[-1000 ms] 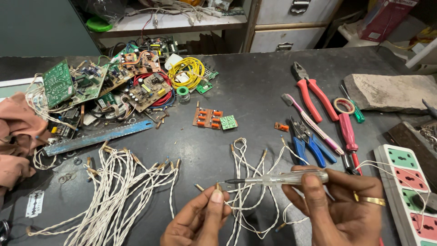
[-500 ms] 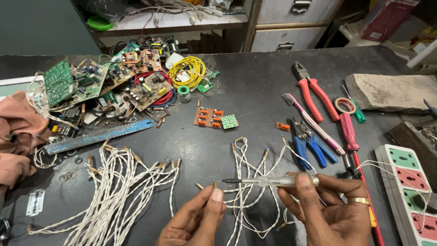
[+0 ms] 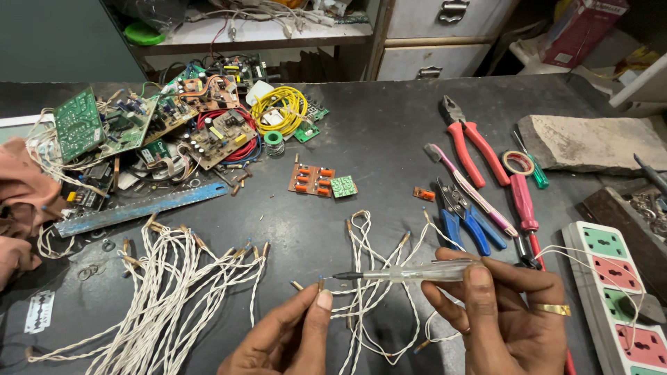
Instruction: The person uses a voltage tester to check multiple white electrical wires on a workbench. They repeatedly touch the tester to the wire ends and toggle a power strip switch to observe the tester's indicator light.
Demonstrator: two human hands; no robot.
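Right hand (image 3: 504, 316) grips clear tester screwdriver (image 3: 410, 273); left hand (image 3: 288, 340) pinches wire end (image 3: 320, 283).

A clear-handled tester screwdriver (image 3: 410, 272) lay level between the right hand's (image 3: 504, 316) thumb and fingertips, its dark tip pointing at the bared wire end (image 3: 320, 282). That end stood upright, pinched between the left hand's (image 3: 288, 340) thumb and forefinger, belonging to a white twisted wire (image 3: 361, 305) looped between both hands

A red cardboard box (image 3: 582, 29) stands tilted at the far right beyond the dark table (image 3: 375, 149), and a small white label with a blade shape (image 3: 39, 312) lies near its left edge.
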